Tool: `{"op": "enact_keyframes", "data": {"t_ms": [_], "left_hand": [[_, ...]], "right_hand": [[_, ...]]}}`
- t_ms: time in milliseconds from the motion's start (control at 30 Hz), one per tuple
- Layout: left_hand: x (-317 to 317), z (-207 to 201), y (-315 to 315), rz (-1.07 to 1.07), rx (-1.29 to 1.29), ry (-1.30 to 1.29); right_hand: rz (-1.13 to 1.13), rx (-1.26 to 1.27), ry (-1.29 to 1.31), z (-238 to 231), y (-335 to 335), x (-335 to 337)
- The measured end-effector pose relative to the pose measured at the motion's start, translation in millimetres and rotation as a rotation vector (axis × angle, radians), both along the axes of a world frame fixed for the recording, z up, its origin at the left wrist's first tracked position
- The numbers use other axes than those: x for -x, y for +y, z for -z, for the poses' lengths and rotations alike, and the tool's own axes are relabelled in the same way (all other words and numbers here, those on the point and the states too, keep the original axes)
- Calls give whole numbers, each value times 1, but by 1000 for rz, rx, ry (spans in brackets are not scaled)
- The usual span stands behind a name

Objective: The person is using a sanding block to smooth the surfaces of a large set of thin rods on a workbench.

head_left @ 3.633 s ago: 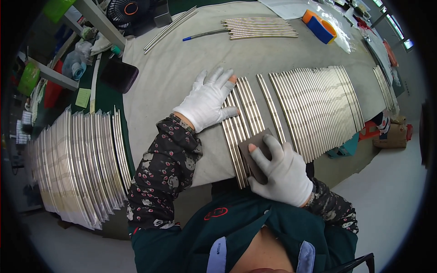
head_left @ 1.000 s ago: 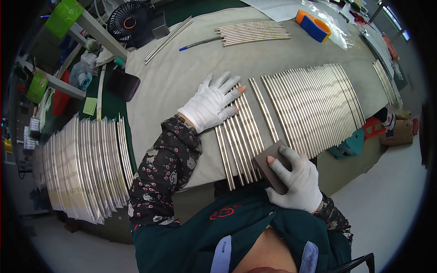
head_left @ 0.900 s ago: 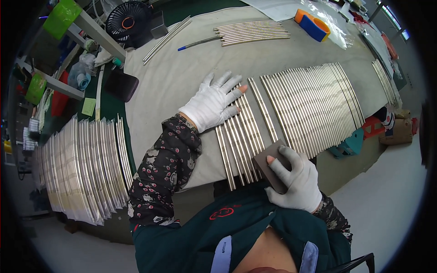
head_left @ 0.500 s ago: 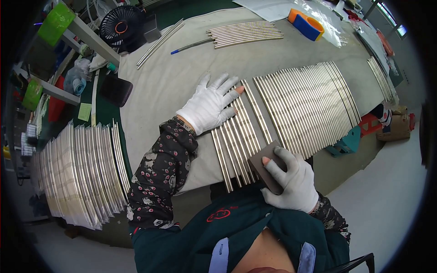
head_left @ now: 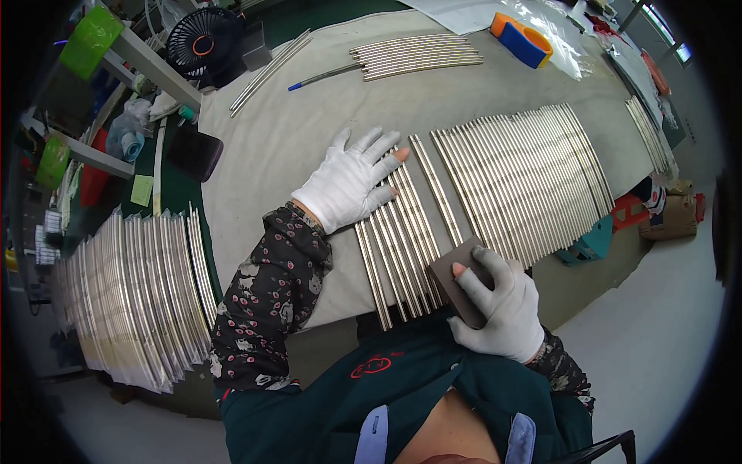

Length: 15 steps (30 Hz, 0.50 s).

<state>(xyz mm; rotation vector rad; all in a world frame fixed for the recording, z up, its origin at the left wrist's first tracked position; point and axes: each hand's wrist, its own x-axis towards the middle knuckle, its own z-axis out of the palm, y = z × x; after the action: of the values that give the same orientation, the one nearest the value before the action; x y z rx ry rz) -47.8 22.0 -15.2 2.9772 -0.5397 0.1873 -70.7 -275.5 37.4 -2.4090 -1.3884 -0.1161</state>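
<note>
My left hand (head_left: 349, 182), in a white glove with bare fingertips showing, lies spread over the far ends of a small group of shiny metal rods (head_left: 403, 243). In my right hand (head_left: 502, 309), also gloved, is a flat grey-brown block (head_left: 462, 280), gripped between thumb and fingers. The block rests at the near ends of the group's right-hand rods and covers part of them. One single rod (head_left: 435, 189) lies apart, just right of the group. Farther right, a wide row of similar rods (head_left: 525, 182) lies side by side.
At the left stands a stack of plastic-wrapped rods (head_left: 131, 301). Toward the back lie more rods (head_left: 421, 58), a blue-tipped pen (head_left: 325, 77) and an orange-and-blue tape-like ring (head_left: 522, 40). A black fan (head_left: 202, 46) stands at the far left, with a dark box (head_left: 195, 152) nearer.
My left hand has slid slightly left, and the left rods beneath it have shifted a little with it. My right hand and the block have moved slightly to the right.
</note>
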Motion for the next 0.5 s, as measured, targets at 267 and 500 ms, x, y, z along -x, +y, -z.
{"op": "enact_keyframes", "data": {"t_ms": [267, 500], "left_hand": [[-6, 1, -5, -17, -19, -20], [-9, 1, -10, -30, -23, -24]], "right_hand": [[-13, 14, 8, -2, 3, 2], [-3, 38, 71, -1, 5, 7]]}}
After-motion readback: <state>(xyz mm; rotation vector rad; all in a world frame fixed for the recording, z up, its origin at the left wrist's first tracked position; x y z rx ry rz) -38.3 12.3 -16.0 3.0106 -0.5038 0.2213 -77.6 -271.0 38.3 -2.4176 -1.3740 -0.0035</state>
